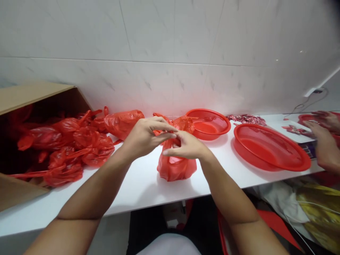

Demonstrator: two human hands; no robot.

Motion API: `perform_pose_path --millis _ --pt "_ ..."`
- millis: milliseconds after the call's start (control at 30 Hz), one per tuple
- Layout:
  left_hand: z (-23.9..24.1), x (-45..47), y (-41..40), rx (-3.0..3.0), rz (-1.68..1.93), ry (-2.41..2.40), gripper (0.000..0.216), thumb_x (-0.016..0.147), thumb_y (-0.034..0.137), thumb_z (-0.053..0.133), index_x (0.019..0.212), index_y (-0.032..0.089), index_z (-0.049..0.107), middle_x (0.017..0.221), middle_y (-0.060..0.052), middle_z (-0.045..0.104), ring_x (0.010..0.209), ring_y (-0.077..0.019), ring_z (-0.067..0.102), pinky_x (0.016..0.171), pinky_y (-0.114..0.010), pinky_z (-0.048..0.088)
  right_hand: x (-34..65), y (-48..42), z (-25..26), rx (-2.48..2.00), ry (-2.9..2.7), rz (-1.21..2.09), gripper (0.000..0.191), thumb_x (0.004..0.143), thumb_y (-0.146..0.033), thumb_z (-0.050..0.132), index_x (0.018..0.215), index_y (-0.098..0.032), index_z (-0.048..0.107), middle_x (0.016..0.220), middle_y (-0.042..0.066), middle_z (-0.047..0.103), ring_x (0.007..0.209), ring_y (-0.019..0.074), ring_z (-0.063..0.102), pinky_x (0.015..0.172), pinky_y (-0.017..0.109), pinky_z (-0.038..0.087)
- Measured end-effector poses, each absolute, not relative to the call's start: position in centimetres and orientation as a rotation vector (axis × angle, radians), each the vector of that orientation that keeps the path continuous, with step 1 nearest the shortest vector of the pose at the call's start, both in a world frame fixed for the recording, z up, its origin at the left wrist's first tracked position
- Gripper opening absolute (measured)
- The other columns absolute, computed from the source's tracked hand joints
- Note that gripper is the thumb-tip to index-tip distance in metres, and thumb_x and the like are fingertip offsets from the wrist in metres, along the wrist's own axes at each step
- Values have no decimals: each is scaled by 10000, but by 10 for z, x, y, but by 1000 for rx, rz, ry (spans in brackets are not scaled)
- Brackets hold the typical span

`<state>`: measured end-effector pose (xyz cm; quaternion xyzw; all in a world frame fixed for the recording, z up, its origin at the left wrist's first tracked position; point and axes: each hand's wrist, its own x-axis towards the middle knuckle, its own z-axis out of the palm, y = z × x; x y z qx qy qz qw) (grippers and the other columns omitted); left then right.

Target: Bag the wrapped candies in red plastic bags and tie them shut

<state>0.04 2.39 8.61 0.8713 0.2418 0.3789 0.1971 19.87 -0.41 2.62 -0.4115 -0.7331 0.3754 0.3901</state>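
Bag: red plastic bag (177, 171) sits approx. upright on bench (132, 187), btwn carton (39, 92) on L & rear basin (208, 136) on R.
Axis: bag top up toward hands, body directly below.
R hand (187, 146): nearer, over bag top; thumb & fingers curved, small gap; can't tell if grip holds film.
L hand (148, 136): up-L of bag, fingertips nr R hand's; grip narrow, hold unclear.
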Motion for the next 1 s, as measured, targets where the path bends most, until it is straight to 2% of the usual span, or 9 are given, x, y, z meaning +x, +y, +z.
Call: perform_pose_path --millis 100,200,333,467,533,600,700,833,1000 --pt "81 1 20 2507 1014 646 334 914 350 754 1240 282 771 1131 -55 745 1014 -205 713 930 -346 570 183 3 21 -1034 -1896 996 363 956 -536 640 811 -203 642 676 -32 535 620 119 495 549 244 382" --pt "61 -10 23 2437 1012 776 479 940 366 724 1403 265 655 1283 -76 725 1113 -219 701 965 -350 561 181 6 13 -958 -1810 1180 499 1023 -631 471 831 -199 629 565 -60 452 503 99 439 492 234 374" --pt "26 -25 23 2264 1060 977 199 938 381 726 1001 202 786 949 -48 795 869 -196 736 763 -294 562 181 5 3 -973 -1725 1311 596 1004 -736 398 876 -196 615 501 -69 457 400 94 426 427 231 370" --pt "1 -26 15 2164 1298 973 147 899 331 781 838 199 759 844 -28 762 807 -171 707 780 -292 540 176 5 -4 -982 -1553 1424 581 978 -769 419 987 -215 593 553 -56 581 398 116 540 432 229 425" --pt "-12 -21 13 2052 1326 842 259 830 303 849 1051 220 743 1052 -55 762 982 -202 710 895 -319 545 177 6 -6 -915 -1515 1447 558 979 -739 467 962 -203 621 571 -47 604 426 114 568 461 227 447" --pt "-25 -15 15 1918 1235 707 698 747 282 911 1371 260 599 1306 -101 689 1169 -248 672 988 -363 539 183 7 -5 -818 -1583 1473 503 972 -659 566 870 -177 663 601 -26 624 487 111 595 525 235 485" --pt "-40 -10 22 1777 938 599 862 762 269 891 1512 234 467 1281 -138 697 1126 -266 696 969 -391 554 200 6 -3 -704 -1787 1460 334 926 -487 719 849 -161 727 676 5 676 609 133 640 628 264 529" --pt "-43 -13 32 1669 839 587 476 815 255 826 1261 169 681 1130 -114 737 1049 -250 696 913 -353 544 214 2 -6 -756 -1976 997 112 916 -247 714 987 -206 790 904 39 729 802 156 677 743 284 541" --pt "-43 -16 34 1396 753 605 501 857 323 780 1324 180 666 806 -21 704 746 -157 634 698 -253 482 206 6 -33 -768 -2010 147 282 895 -55 591 960 -239 795 861 43 649 814 169 582 722 298 516"
